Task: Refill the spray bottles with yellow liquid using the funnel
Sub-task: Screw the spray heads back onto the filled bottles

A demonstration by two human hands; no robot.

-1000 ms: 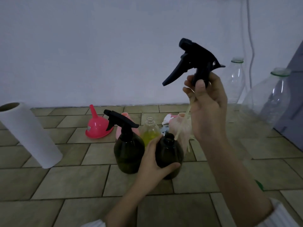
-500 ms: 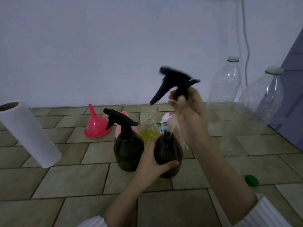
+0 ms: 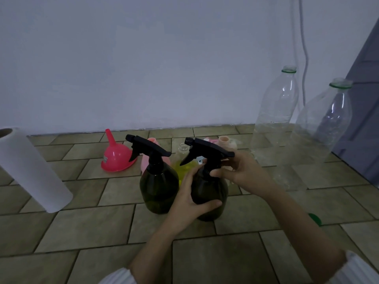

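Now the black trigger head (image 3: 207, 154) sits on the neck of the dark spray bottle (image 3: 209, 193), where a second ago the right hand held it high in the air with its pale dip tube dangling above the open neck; half a second ago it was partway down. The bottle itself has kept its place on the floor.

Underneath is a tiled floor (image 3: 82, 232) of greenish-brown rectangular tiles, meeting a plain pale wall (image 3: 143, 68) beyond the hands. A thin cable (image 3: 305, 58) hangs down the wall, far to the right of the right hand.

The left hand (image 3: 190, 199) wraps the bottle's left flank, fingers curled up its side and thumb across the lower front. The right hand (image 3: 240, 173) has its fingers curled about the collar of the trigger head, just under the nozzle body, thumb pointing left onto the neck.

Just left of the left hand, touching or nearly touching the held bottle, stands a second spray bottle (image 3: 159, 187) with its own black trigger. Behind both hands a clear bottle of yellow liquid (image 3: 183, 169) shows between the two dark ones. Farther left and back of the left hand lies the red funnel (image 3: 117, 158), mouth down. A paper towel roll (image 3: 30, 171) leans far to the left. Two empty clear plastic bottles (image 3: 276, 111) stand beyond and right of the right hand, and a green cap (image 3: 314, 219) lies beside the right forearm.
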